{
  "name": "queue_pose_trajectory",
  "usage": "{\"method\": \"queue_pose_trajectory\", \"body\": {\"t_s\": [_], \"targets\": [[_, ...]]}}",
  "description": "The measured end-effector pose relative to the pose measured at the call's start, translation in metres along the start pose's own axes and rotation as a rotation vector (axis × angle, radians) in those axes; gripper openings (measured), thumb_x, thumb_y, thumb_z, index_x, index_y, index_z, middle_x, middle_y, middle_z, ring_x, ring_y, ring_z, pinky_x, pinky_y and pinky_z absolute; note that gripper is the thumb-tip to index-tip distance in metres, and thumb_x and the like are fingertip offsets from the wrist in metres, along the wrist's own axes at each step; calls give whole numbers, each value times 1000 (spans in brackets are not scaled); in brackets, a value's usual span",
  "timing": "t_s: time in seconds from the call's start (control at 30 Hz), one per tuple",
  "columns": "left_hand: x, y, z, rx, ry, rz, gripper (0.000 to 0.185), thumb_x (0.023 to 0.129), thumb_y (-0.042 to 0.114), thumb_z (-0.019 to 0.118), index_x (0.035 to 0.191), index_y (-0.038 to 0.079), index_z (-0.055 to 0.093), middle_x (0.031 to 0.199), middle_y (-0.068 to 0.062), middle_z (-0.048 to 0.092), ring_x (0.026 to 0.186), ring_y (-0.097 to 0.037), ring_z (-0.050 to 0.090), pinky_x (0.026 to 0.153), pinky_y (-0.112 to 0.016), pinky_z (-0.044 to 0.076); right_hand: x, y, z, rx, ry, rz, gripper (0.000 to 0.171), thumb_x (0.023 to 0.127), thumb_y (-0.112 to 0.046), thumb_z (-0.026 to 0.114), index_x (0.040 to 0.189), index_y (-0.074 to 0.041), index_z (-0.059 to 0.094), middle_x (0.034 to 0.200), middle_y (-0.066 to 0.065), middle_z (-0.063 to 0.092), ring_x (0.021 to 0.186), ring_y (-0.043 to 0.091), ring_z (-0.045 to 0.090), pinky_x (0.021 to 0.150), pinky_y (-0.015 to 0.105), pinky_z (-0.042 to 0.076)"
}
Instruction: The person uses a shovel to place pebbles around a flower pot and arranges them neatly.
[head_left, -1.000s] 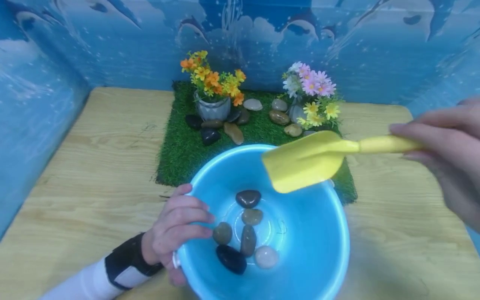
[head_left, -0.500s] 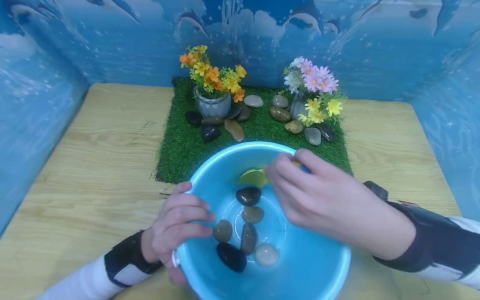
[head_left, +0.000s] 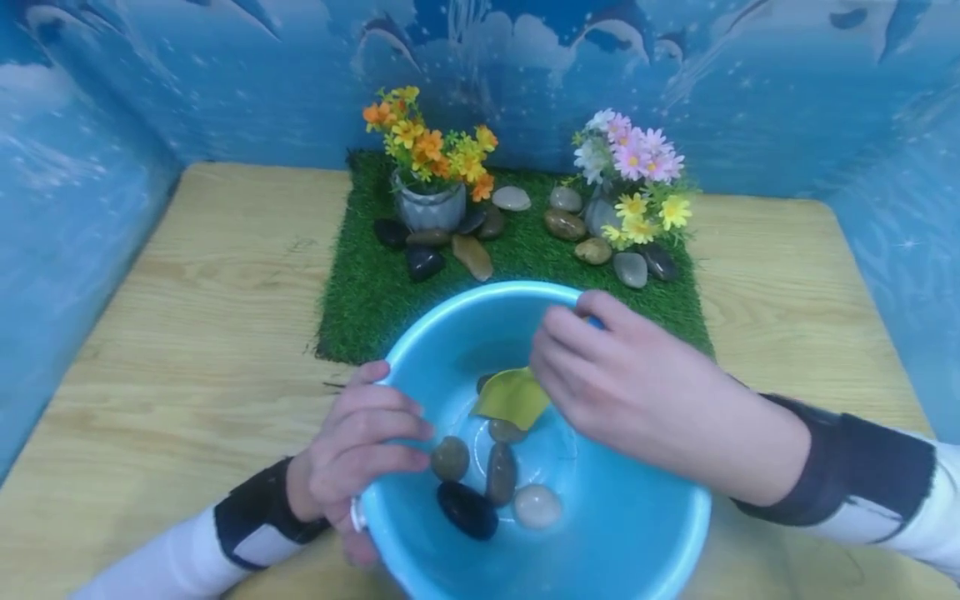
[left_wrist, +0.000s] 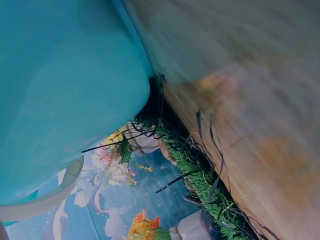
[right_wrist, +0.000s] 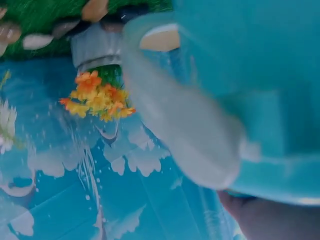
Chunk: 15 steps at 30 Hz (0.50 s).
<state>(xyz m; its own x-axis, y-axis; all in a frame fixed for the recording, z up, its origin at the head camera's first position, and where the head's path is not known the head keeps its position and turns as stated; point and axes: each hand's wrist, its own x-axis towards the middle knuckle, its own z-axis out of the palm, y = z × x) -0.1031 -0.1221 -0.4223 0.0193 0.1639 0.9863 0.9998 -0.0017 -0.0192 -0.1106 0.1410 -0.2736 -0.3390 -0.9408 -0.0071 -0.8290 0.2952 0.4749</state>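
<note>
A light-blue bucket (head_left: 622, 533) stands on the wooden table. My left hand (head_left: 360, 450) grips its left rim, fingers over the inside and thumb outside. Into the bucket from the right reaches my right hand (head_left: 637, 396), holding a yellow toy shovel whose blade (head_left: 516, 398) points down and left; its handle is mostly hidden by the fingers. The blade covers most of a dark stone (head_left: 483, 381) and part of a tan stone (head_left: 508, 432). Nearer me on the bucket floor lie a black stone (head_left: 467, 510), a white stone (head_left: 537, 506) and two grey-brown stones (head_left: 501, 473).
Behind the bucket lies an artificial grass mat (head_left: 360, 308). On it are a pot of orange flowers (head_left: 431, 208), a pot with pink and yellow flowers (head_left: 637, 158) and several pebbles (head_left: 472, 255). Dolphin-print walls (head_left: 262, 100) enclose the table (head_left: 187, 333). In the right wrist view a pale bucket handle (right_wrist: 195, 130) hangs outside.
My right hand has swung the shovel from right of the bucket down into it. The blade then came from the far wall toward me, over the dark stone. My left hand keeps its grip.
</note>
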Motion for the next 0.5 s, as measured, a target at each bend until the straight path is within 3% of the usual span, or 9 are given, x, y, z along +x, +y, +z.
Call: {"method": "queue_pose_trajectory", "body": {"t_s": [0.23,0.5], "targets": [[1,0,2,-6,8,0,65,99,58,37,86,1,65,88,-17,67,86,-34,58,106,-57,34,1,0,3,39,27,-2,17,90,-2,63,106,1,66,99,14,62,92,31,44,84,46,42],[2,-2,6,1,49,28,63,98,58,39,84,2,64,85,-16,66,83,-33,58,105,-57,36,5,1,14,223,7,-18,13,86,-8,75,94,-10,65,91,6,57,92,31,43,98,57,37]]}}
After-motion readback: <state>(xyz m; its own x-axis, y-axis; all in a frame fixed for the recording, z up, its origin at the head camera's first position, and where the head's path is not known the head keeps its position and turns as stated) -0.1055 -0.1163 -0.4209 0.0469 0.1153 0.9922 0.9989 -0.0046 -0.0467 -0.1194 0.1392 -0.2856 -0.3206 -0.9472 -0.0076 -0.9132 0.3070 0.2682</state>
